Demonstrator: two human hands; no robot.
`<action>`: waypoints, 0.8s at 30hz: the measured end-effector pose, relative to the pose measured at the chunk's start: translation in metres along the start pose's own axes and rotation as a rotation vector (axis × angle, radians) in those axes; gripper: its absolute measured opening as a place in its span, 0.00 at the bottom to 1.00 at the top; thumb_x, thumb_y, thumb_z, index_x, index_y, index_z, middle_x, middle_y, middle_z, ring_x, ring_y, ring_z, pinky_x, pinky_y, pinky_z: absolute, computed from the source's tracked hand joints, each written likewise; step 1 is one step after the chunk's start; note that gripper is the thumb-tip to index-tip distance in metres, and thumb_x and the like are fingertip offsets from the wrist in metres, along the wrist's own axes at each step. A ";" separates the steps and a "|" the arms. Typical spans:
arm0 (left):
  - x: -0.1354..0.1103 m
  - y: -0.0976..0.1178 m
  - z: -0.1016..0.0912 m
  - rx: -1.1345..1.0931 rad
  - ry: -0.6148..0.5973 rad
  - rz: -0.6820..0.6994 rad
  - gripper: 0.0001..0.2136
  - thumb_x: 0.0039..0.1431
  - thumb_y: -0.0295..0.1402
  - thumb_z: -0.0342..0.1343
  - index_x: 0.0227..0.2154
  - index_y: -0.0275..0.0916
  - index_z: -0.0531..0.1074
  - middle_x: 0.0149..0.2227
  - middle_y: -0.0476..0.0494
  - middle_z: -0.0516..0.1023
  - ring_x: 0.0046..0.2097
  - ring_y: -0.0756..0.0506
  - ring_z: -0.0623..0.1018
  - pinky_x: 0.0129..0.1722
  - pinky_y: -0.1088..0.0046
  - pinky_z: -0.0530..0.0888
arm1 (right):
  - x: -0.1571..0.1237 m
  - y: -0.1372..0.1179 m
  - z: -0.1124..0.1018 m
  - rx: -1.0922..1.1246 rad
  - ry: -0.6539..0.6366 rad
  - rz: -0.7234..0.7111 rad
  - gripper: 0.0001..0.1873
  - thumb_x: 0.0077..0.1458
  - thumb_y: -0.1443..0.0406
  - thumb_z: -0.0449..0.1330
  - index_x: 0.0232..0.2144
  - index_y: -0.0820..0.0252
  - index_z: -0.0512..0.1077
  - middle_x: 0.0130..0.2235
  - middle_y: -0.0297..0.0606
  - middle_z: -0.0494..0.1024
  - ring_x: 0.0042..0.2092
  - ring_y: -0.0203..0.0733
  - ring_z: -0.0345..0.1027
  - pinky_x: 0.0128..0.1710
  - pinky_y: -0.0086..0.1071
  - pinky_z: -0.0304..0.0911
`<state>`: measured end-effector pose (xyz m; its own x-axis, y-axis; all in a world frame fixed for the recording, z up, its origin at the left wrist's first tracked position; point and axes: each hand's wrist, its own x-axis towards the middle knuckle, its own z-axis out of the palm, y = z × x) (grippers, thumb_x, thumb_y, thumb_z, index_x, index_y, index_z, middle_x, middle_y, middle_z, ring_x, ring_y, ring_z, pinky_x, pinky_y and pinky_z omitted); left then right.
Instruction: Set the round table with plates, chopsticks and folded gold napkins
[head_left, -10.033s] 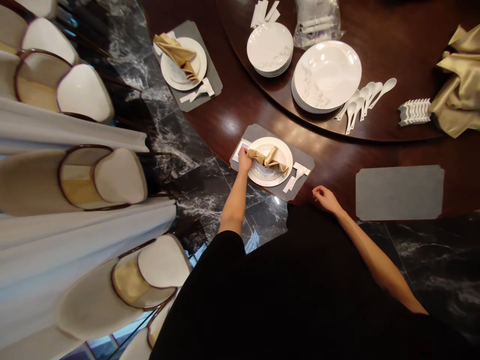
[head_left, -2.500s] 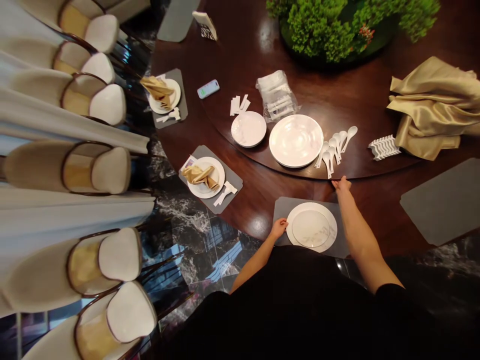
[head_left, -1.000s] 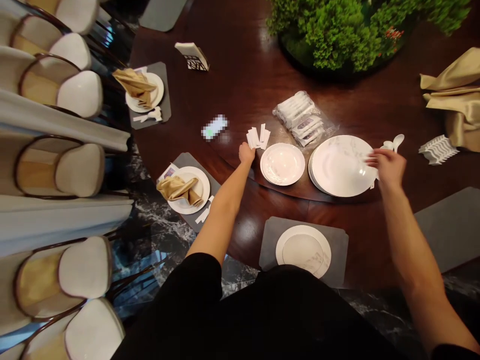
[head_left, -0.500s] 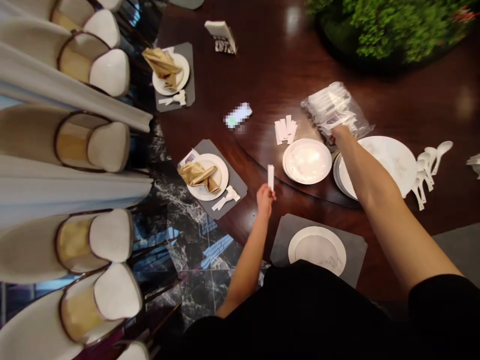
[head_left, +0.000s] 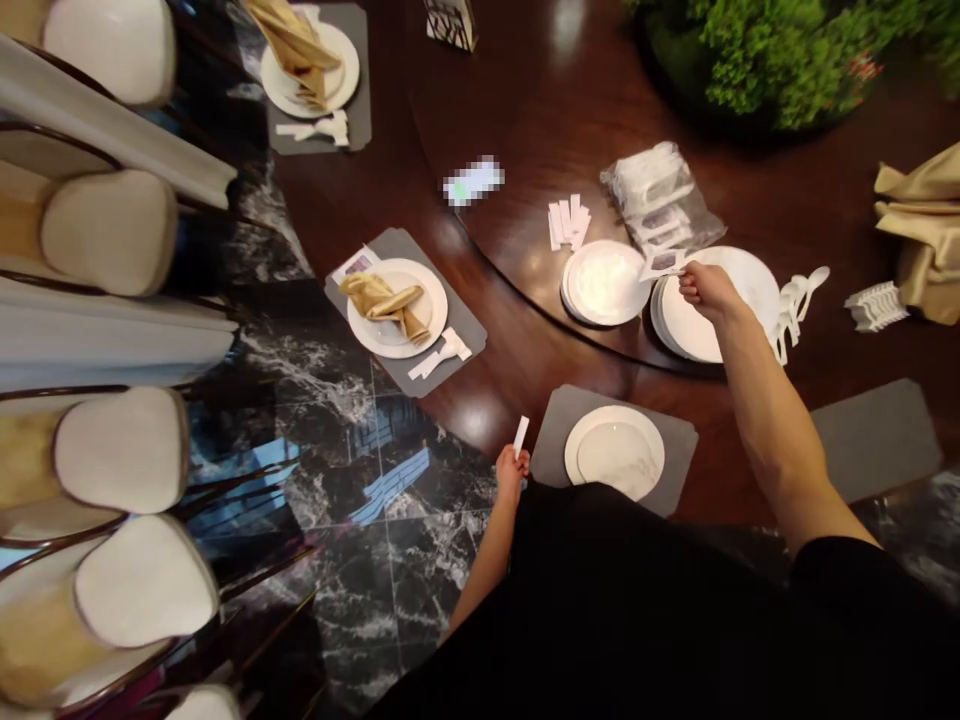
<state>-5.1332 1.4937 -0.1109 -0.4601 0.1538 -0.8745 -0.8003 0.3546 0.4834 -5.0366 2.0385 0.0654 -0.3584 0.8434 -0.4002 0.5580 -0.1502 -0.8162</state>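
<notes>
My left hand (head_left: pixel 512 470) is closed around a slim white paper packet (head_left: pixel 521 434), held upright by the left side of a grey placemat (head_left: pixel 551 425). On that mat lies a white plate (head_left: pixel 615 448). My right hand (head_left: pixel 709 291) pinches a flat white packet with a dark printed patch (head_left: pixel 664 263), above the stacked large plates (head_left: pixel 731 270). Just behind it lies a clear plastic bag (head_left: pixel 656 195) of similar packets. A stack of smaller white plates (head_left: pixel 606 283) and several loose slim packets (head_left: pixel 568 221) are left of the bag.
White spoons (head_left: pixel 796 305) lie right of the large plates, with white rests (head_left: pixel 877 307) and gold napkins (head_left: pixel 922 235) farther right. A set place with a folded napkin (head_left: pixel 386 305) is at left. A phone (head_left: pixel 474 182) and greenery (head_left: pixel 780 60) are farther back. Chairs (head_left: pixel 120 450) line the left.
My right hand has drawn back from the plastic bag with a flat packet in its fingers. My left hand has come nearer my body, still holding the slim packet. The view has shifted.
</notes>
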 end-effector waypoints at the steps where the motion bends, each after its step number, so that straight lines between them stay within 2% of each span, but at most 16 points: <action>1: -0.001 0.003 -0.003 -0.005 0.021 0.015 0.11 0.68 0.43 0.55 0.31 0.44 0.66 0.25 0.51 0.75 0.21 0.52 0.70 0.20 0.80 0.62 | -0.030 0.005 0.002 0.073 -0.054 0.047 0.24 0.74 0.75 0.52 0.25 0.50 0.59 0.21 0.23 0.58 0.23 0.31 0.44 0.23 0.27 0.42; 3: 0.000 0.003 -0.010 -0.024 0.025 0.024 0.11 0.71 0.42 0.51 0.33 0.44 0.65 0.26 0.49 0.76 0.23 0.51 0.73 0.22 0.79 0.64 | -0.092 0.024 0.021 0.185 -0.180 0.110 0.20 0.75 0.71 0.54 0.28 0.52 0.61 0.22 0.24 0.61 0.22 0.30 0.45 0.21 0.26 0.40; 4: 0.002 0.000 -0.013 -0.027 0.015 0.018 0.11 0.72 0.42 0.51 0.34 0.44 0.65 0.28 0.48 0.78 0.25 0.51 0.76 0.24 0.79 0.66 | -0.125 0.038 0.039 0.201 -0.233 0.128 0.18 0.74 0.68 0.56 0.29 0.53 0.63 0.22 0.24 0.63 0.21 0.30 0.47 0.21 0.25 0.42; 7: 0.010 -0.012 -0.020 0.003 -0.036 0.002 0.10 0.72 0.44 0.53 0.40 0.44 0.66 0.38 0.42 0.86 0.35 0.47 0.84 0.31 0.77 0.73 | -0.218 0.093 0.114 0.086 -0.379 0.219 0.14 0.72 0.66 0.59 0.30 0.54 0.66 0.23 0.26 0.70 0.21 0.32 0.59 0.23 0.24 0.53; 10: 0.023 -0.021 -0.019 0.053 -0.096 0.025 0.09 0.73 0.44 0.54 0.43 0.45 0.66 0.49 0.36 0.89 0.49 0.43 0.88 0.39 0.74 0.78 | -0.292 0.152 0.190 -0.194 -0.541 0.250 0.13 0.72 0.70 0.55 0.32 0.57 0.69 0.27 0.34 0.79 0.28 0.36 0.73 0.33 0.25 0.65; 12: 0.034 -0.024 -0.014 0.090 -0.114 0.034 0.07 0.75 0.42 0.53 0.44 0.44 0.67 0.55 0.34 0.89 0.54 0.42 0.88 0.42 0.73 0.79 | -0.326 0.182 0.221 -0.479 -0.621 0.224 0.14 0.76 0.69 0.53 0.36 0.61 0.75 0.36 0.46 0.86 0.36 0.42 0.80 0.42 0.29 0.71; 15: 0.047 -0.029 -0.008 0.157 -0.114 0.022 0.05 0.77 0.36 0.49 0.44 0.44 0.67 0.57 0.34 0.88 0.55 0.43 0.88 0.42 0.75 0.77 | -0.350 0.205 0.234 -0.824 -0.621 0.131 0.22 0.81 0.61 0.50 0.48 0.68 0.81 0.50 0.62 0.87 0.51 0.55 0.83 0.55 0.38 0.73; 18: 0.050 -0.037 -0.009 0.206 -0.129 0.007 0.05 0.77 0.36 0.50 0.43 0.44 0.67 0.56 0.35 0.88 0.54 0.44 0.88 0.41 0.76 0.76 | -0.348 0.210 0.232 -0.926 -0.538 -0.057 0.26 0.80 0.58 0.53 0.66 0.71 0.76 0.64 0.68 0.81 0.64 0.64 0.76 0.66 0.47 0.70; 21: 0.046 -0.045 -0.016 0.220 -0.171 0.048 0.06 0.79 0.38 0.51 0.44 0.44 0.68 0.56 0.35 0.88 0.51 0.45 0.89 0.41 0.76 0.76 | -0.336 0.212 0.243 -0.981 -0.501 -0.237 0.44 0.72 0.57 0.66 0.81 0.69 0.59 0.80 0.71 0.59 0.80 0.72 0.54 0.78 0.61 0.55; 23: 0.042 -0.048 -0.023 0.231 -0.170 0.086 0.06 0.79 0.38 0.51 0.45 0.43 0.68 0.56 0.35 0.89 0.50 0.45 0.88 0.41 0.76 0.76 | -0.330 0.215 0.259 -1.035 -0.571 -0.277 0.54 0.66 0.58 0.72 0.84 0.68 0.54 0.84 0.70 0.46 0.84 0.77 0.40 0.81 0.69 0.42; 24: 0.041 -0.049 -0.027 0.240 -0.158 0.098 0.06 0.78 0.38 0.52 0.44 0.43 0.69 0.55 0.35 0.89 0.51 0.45 0.88 0.41 0.76 0.76 | -0.328 0.217 0.267 -1.059 -0.609 -0.282 0.57 0.64 0.59 0.74 0.84 0.67 0.54 0.85 0.69 0.42 0.85 0.78 0.36 0.81 0.71 0.37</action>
<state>-5.1236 1.4579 -0.1694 -0.4503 0.3330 -0.8285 -0.6325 0.5359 0.5592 -4.9974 1.5917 -0.0920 -0.6929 0.3610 -0.6242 0.6308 0.7228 -0.2822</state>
